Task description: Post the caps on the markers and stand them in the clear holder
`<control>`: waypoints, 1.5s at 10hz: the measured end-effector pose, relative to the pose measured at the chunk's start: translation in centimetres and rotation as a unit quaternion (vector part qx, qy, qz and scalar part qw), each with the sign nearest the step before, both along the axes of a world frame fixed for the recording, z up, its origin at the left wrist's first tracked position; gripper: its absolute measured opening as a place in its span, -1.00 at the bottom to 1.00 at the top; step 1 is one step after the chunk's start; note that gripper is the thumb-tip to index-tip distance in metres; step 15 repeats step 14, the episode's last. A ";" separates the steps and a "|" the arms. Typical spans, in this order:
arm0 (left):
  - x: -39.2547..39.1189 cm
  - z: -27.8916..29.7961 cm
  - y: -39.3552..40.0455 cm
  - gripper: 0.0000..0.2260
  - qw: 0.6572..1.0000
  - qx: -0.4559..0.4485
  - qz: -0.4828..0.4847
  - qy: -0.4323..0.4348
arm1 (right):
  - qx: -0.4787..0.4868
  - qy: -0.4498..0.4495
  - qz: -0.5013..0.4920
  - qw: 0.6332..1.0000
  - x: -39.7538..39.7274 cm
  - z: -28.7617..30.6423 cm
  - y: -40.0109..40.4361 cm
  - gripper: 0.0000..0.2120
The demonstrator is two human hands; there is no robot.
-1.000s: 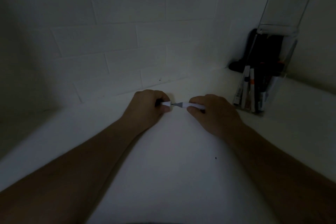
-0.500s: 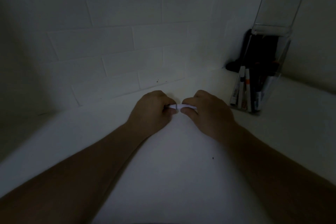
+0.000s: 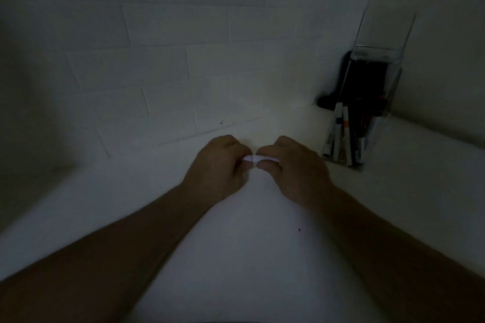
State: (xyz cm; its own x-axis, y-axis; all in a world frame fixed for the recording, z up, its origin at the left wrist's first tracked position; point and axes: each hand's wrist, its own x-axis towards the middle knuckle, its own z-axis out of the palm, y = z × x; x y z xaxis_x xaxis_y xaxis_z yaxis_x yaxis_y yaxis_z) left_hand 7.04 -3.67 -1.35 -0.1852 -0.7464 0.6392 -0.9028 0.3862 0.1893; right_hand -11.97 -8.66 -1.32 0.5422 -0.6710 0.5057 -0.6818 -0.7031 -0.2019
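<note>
The white table (image 3: 249, 257) ran out from me to a white brick wall (image 3: 157, 60) at the far side; lighting was dim throughout. Both my forearms lay over the table, converging toward its far middle. The clear holder (image 3: 367, 113) stood at the far right, by the corner of the wall, upright on the table. It held several markers (image 3: 346, 136) on end, white barrels at its left side and darker ones behind; their number could not be made out. A dark object (image 3: 326, 101) lay just behind the holder, unidentified. My left hand (image 3: 217, 165) and right hand (image 3: 294, 168) met knuckle to knuckle, well left of the holder. Each had its fingers curled and pinching one end of a white marker (image 3: 256, 158) lying level between them. Only a short stretch of it showed between my fingertips. I could not tell where cap met barrel.
</note>
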 end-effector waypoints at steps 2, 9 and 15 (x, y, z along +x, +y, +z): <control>-0.2 0.1 0.0 -0.80 0.999 -0.020 -0.036 0.029 | 0.042 -0.015 0.043 0.998 -0.5 -0.1 -1.1 -0.65; -0.7 -0.5 0.5 -0.65 0.993 0.089 -0.070 -0.034 | -0.050 -0.090 -0.230 0.968 -13.6 9.7 -4.5 -0.43; -0.6 -0.7 0.0 -0.75 0.993 0.070 -0.079 -0.051 | -0.232 0.039 -0.183 0.955 -11.2 6.6 -0.3 -0.57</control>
